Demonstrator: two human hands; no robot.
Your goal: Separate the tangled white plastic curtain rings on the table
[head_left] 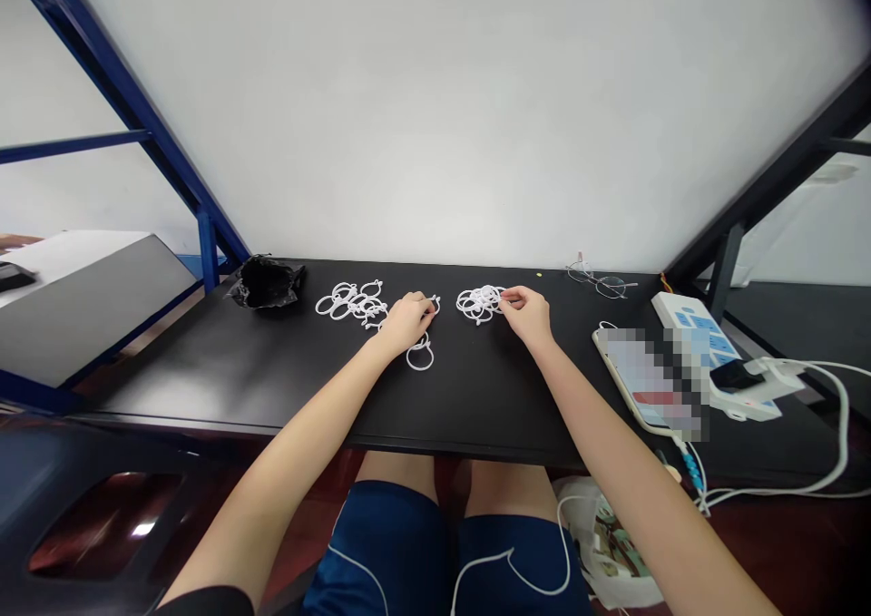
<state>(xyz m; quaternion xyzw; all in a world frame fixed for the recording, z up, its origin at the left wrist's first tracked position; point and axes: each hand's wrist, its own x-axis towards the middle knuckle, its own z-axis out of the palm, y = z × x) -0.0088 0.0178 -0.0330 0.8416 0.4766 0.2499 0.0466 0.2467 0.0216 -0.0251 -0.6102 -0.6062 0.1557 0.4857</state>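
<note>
Two groups of thin white plastic rings with small knobs on them lie on the black table. My left hand [408, 319] is at the right end of the looser left group [350, 301], its fingers closed on a white ring [436, 305] whose edge shows past the fingertips. One more ring [420, 356] lies just below that hand, and others are partly hidden under it. At the tighter right pile [479, 303], my right hand [529, 315] pinches a ring at the right edge between thumb and fingers.
A crumpled black bag [268, 283] stands open at the far left of the table [463, 398]. Eyeglasses [602, 280] lie at the back right. Nearer on the right are a phone [643, 380], a power strip [694, 321] and white cables. A blue frame [156, 153] rises at left.
</note>
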